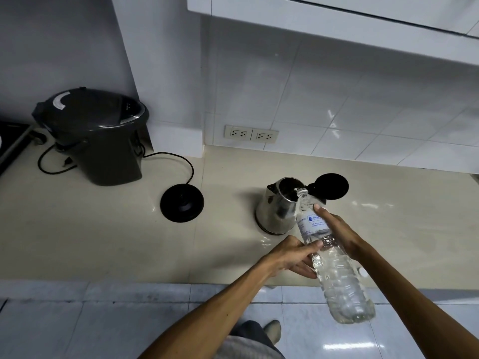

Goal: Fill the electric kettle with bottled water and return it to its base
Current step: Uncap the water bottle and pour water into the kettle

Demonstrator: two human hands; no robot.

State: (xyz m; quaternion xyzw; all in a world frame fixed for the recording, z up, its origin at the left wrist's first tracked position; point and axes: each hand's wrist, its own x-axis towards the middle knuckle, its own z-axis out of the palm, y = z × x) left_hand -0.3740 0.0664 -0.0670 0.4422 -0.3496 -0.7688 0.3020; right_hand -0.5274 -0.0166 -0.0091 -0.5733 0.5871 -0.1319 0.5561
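both hands, left hand [291, 256] and right hand [337, 233], grip tilted clear plastic water bottle [334, 265], neck in open steel kettle [276, 207] on beige counter [103, 229]; round black base [182, 202] left, apart; black thermo pot [103, 136] behind

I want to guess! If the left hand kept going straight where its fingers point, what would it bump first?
The water bottle: the left hand already has its fingertips on it, pointing right.
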